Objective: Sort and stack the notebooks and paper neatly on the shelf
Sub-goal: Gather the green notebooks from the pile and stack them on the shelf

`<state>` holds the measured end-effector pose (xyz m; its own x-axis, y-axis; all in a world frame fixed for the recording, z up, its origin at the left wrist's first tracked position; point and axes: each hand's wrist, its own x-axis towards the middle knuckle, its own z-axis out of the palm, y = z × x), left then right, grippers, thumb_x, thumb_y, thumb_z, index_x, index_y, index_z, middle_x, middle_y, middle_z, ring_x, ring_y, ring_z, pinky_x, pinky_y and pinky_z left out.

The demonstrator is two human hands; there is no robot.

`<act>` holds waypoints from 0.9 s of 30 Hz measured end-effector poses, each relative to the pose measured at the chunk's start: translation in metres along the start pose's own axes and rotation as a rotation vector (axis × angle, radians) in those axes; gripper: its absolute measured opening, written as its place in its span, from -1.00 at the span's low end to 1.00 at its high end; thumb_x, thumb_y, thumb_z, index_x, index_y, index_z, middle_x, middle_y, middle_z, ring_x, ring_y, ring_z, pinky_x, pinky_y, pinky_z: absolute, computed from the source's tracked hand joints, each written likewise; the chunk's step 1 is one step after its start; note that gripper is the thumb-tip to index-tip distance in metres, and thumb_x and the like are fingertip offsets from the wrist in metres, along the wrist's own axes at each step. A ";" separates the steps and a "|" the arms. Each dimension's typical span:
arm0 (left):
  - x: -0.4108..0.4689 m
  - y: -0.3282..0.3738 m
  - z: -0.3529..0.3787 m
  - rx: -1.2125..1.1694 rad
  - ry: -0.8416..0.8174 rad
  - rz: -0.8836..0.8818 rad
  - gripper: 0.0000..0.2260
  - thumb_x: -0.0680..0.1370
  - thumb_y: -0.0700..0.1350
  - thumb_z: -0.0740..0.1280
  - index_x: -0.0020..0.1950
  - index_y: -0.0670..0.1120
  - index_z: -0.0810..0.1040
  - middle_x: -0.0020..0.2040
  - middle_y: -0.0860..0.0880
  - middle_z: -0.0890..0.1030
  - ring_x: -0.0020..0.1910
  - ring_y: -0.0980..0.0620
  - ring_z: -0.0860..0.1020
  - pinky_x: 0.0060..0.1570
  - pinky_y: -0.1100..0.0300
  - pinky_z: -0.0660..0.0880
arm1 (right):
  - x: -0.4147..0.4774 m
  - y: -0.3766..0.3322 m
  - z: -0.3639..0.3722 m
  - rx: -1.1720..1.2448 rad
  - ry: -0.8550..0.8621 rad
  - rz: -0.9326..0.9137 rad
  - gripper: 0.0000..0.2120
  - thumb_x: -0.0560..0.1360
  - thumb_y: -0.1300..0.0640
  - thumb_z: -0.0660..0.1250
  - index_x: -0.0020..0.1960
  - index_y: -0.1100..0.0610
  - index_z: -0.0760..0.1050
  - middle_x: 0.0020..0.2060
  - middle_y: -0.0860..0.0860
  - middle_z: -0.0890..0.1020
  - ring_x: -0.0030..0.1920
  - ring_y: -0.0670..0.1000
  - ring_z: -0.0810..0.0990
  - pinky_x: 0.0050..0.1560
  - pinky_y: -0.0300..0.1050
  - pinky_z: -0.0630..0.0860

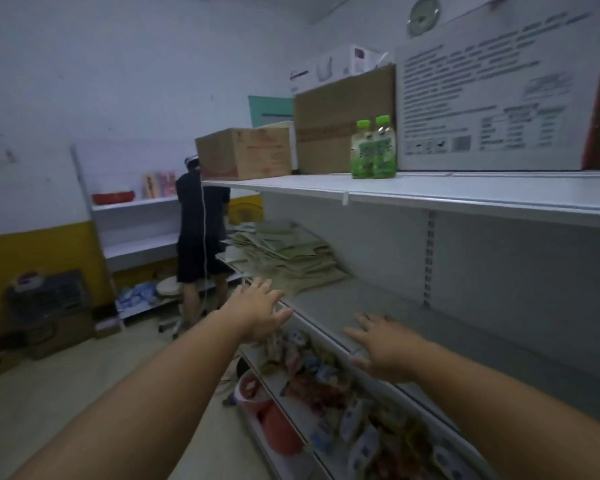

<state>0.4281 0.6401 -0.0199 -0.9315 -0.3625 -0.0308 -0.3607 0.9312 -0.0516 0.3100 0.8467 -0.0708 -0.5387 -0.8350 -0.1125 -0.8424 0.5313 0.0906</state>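
While both my hands reach toward the middle shelf [378, 304], neither has hold of anything. My left hand [257, 311] is flat and spread, fingers straight, at the shelf's front edge and just short of the pile of notebooks and paper [291, 258]. My right hand [387, 348] is also open, palm down, fingers splayed over the front lip further along; I cannot tell whether it touches the shelf. The pile lies loose and fanned, sheets sliding at different angles, toward the far end of that shelf. On the top shelf [430, 194] stand two green bottles [373, 150] side by side, with cardboard boxes [246, 154] beside them. Packets [326, 372] crowd the lower shelf. A person in dark clothes [201, 230] stands beyond the shelf's end.
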 end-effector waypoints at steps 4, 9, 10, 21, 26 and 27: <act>0.020 -0.054 0.020 0.012 -0.016 -0.076 -0.45 0.60 0.24 -0.02 0.55 0.06 0.07 0.58 -0.03 -0.04 0.55 -0.01 -0.13 0.48 -0.10 -0.11 | 0.070 -0.019 -0.003 0.020 0.033 -0.072 -0.41 0.60 -0.19 0.01 0.54 0.00 -0.02 0.54 0.13 -0.06 0.53 0.13 -0.08 0.49 0.07 0.02; 0.065 -0.104 0.012 0.051 0.007 -0.147 -0.48 0.62 0.20 -0.02 0.55 0.06 0.07 0.58 -0.04 -0.03 0.55 -0.02 -0.12 0.49 -0.08 -0.10 | 0.158 -0.026 -0.015 0.063 0.085 -0.109 -0.43 0.59 -0.14 0.07 0.53 0.01 0.03 0.54 0.13 -0.07 0.53 0.12 -0.10 0.50 0.11 0.01; 0.076 -0.112 0.008 0.056 0.014 -0.165 -0.49 0.62 0.19 -0.01 0.55 0.05 0.08 0.58 -0.04 -0.03 0.55 -0.02 -0.11 0.50 -0.08 -0.10 | 0.176 -0.024 -0.018 0.071 0.101 -0.112 -0.43 0.59 -0.14 0.07 0.53 0.01 0.03 0.54 0.12 -0.06 0.53 0.12 -0.09 0.49 0.10 0.03; 0.182 -0.192 0.002 0.047 0.004 -0.127 -0.49 0.63 0.16 0.00 0.55 0.06 0.02 0.58 0.01 -0.08 0.55 0.01 -0.15 0.50 -0.05 -0.12 | 0.334 -0.031 -0.043 0.086 0.129 -0.180 -0.42 0.59 -0.10 0.12 0.53 0.04 0.06 0.53 0.12 -0.02 0.53 0.13 -0.07 0.48 0.02 0.05; 0.239 -0.255 0.006 0.026 0.024 -0.117 -0.48 0.62 0.18 0.01 0.55 0.07 0.03 0.58 0.00 -0.03 0.55 0.02 -0.11 0.49 -0.04 -0.07 | 0.396 -0.040 -0.054 0.092 0.192 -0.126 -0.48 0.56 -0.08 0.16 0.47 0.03 0.18 0.52 0.06 0.06 0.51 0.12 0.05 0.45 0.01 0.16; 0.252 -0.268 0.006 0.034 0.036 -0.097 -0.48 0.62 0.18 0.01 0.55 0.07 0.04 0.58 0.00 -0.03 0.55 0.02 -0.11 0.49 -0.04 -0.07 | 0.408 -0.042 -0.056 0.088 0.206 -0.104 -0.49 0.56 -0.07 0.17 0.47 0.03 0.19 0.51 0.07 0.11 0.49 0.12 0.09 0.44 -0.02 0.20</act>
<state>0.2907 0.2993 -0.0198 -0.8936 -0.4487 0.0120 -0.4480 0.8898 -0.0870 0.1262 0.4757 -0.0649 -0.4417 -0.8927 0.0888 -0.8962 0.4436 0.0010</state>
